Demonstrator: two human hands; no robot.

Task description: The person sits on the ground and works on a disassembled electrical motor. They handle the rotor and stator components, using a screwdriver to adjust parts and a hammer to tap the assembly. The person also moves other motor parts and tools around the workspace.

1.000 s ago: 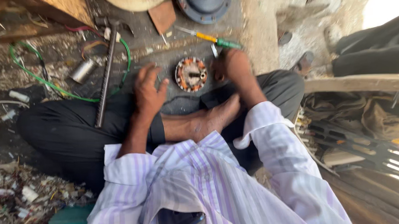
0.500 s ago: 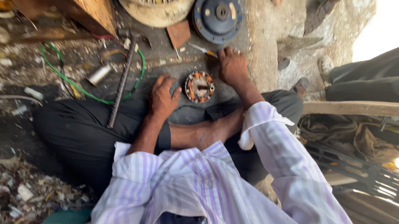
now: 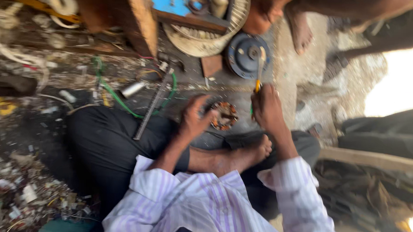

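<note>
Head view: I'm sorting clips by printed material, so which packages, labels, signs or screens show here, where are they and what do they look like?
None can be made out; the picture is motion-blurred.
Pale scraps of litter: lower left on the dirt, small and whitish, too blurred to tell as packaging.
Round copper-wound motor part: at the left hand, unlabelled.
Yellow-handled screwdriver: in the right hand, unlabelled.

My shirt: white-and-lilac striped cotton shirt (image 3: 209,207), sleeves rolled to the elbow. Loose black trousers (image 3: 107,147). My feet bare.
</note>
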